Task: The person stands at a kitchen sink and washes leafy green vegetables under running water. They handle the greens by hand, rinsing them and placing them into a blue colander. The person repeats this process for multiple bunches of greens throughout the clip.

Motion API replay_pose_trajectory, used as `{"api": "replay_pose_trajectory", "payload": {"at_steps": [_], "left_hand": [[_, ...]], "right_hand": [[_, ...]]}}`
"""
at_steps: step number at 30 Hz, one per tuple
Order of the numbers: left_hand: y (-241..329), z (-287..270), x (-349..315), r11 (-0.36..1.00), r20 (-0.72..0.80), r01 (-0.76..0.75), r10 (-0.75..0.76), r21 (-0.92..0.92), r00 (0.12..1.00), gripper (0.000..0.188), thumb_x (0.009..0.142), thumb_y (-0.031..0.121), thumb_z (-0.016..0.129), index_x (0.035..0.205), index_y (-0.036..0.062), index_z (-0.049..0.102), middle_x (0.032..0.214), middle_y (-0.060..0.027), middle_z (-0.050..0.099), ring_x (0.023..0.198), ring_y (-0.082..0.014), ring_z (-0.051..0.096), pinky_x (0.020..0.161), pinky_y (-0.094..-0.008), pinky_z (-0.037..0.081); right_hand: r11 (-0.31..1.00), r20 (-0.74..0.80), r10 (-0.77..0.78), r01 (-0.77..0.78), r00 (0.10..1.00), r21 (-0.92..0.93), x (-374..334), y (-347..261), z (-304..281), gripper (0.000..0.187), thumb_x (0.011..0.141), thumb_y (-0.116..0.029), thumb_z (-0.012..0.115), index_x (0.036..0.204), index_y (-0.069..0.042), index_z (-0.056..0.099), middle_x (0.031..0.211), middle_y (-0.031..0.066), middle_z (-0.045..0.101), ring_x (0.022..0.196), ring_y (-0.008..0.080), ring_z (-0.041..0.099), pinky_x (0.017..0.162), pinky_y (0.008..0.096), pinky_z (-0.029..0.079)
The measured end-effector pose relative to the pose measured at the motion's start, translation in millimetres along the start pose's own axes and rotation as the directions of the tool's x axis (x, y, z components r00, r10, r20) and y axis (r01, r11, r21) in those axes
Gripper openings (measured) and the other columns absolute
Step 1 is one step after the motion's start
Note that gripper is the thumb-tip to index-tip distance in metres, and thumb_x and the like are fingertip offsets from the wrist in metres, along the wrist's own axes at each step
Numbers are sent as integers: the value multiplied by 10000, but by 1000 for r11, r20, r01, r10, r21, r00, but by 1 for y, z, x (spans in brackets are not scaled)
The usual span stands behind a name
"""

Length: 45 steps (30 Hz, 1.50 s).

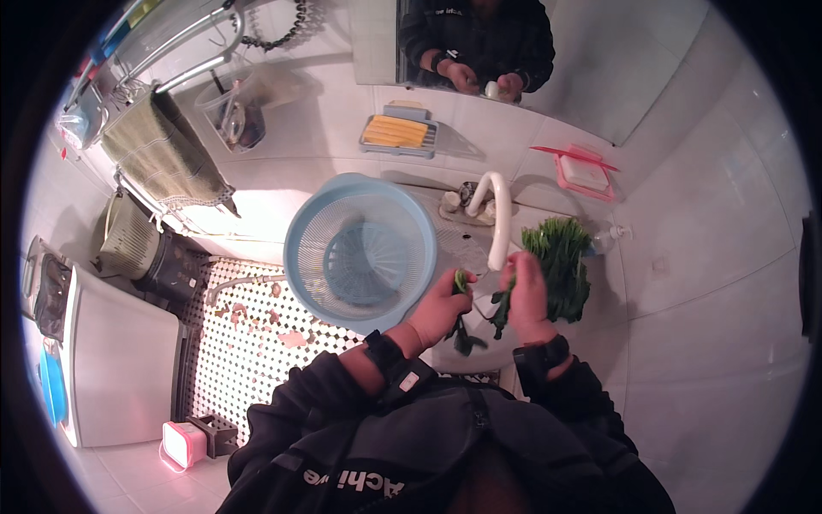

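Observation:
Over the white sink (pixel 454 358), my left hand (pixel 438 310) is closed around a few stems of leafy greens (pixel 463 341), whose dark leaves hang below the fingers. Just to its right, my right hand (pixel 529 300) is closed, with another green leaf (pixel 500 315) at its fingers; its grip is partly hidden. Both hands are below the spout of a white curved faucet (pixel 499 218). A thick bunch of leafy greens (pixel 567 278) lies right of my right hand, cut stems toward the back. A light blue colander (pixel 300 227) stands left of my left hand, near the wrist.
On the back wall are a soap dish with a yellow sponge (pixel 396 131), a pink soap holder (pixel 585 174) and a mirror (pixel 599 77). A clear pump bottle (pixel 606 240) stands behind the bunch. At left are a hanging towel (pixel 163 150) and a white cabinet-like appliance (pixel 124 360).

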<state>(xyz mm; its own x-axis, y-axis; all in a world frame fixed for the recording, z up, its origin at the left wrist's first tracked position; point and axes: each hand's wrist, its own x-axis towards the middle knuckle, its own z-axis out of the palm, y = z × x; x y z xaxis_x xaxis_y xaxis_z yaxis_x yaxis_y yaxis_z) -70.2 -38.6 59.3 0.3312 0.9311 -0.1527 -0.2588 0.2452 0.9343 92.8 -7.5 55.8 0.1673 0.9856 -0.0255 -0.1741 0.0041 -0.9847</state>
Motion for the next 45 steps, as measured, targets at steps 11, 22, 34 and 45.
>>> {"api": "replay_pose_trajectory", "payload": {"at_steps": [11, 22, 34, 45], "left_hand": [[-72, -10, 36, 984, -360, 150, -175, -97, 916, 216, 879, 190, 521, 1022, 46, 595, 824, 9, 563, 730, -91, 487, 663, -226, 399], [-126, -30, 29, 901, -553, 189, 66, 390, 830, 229, 809, 174, 557, 1014, 74, 576, 808, -36, 553, 792, -143, 527, 699, -274, 419], [-83, 6, 45, 988, -248, 120, -140, -93, 959, 184, 807, 53, 562, 983, 9, 534, 861, -37, 573, 794, -119, 534, 712, -241, 423], [-81, 6, 45, 946, -151, 116, -72, 303, 986, 161, 846, 176, 593, 922, 35, 578, 747, 18, 557, 699, -63, 494, 644, -224, 412]], "right_hand": [[993, 32, 100, -102, 994, 64, 36, 19, -52, 177, 909, -168, 428, 811, -31, 482, 689, 41, 518, 606, 144, 508, 599, 272, 431], [975, -352, 189, -131, 917, 180, 57, 29, -111, 131, 856, -149, 474, 813, -25, 471, 650, 48, 457, 551, 162, 466, 511, 309, 431], [990, 308, 139, -131, 941, -47, 25, 56, -32, 243, 934, -192, 419, 983, -3, 563, 803, 31, 512, 742, 121, 516, 698, 260, 429], [976, 304, 177, -127, 936, -177, 16, 59, -23, 202, 852, -185, 560, 837, 10, 610, 624, 10, 523, 555, 104, 496, 529, 239, 405]]}}
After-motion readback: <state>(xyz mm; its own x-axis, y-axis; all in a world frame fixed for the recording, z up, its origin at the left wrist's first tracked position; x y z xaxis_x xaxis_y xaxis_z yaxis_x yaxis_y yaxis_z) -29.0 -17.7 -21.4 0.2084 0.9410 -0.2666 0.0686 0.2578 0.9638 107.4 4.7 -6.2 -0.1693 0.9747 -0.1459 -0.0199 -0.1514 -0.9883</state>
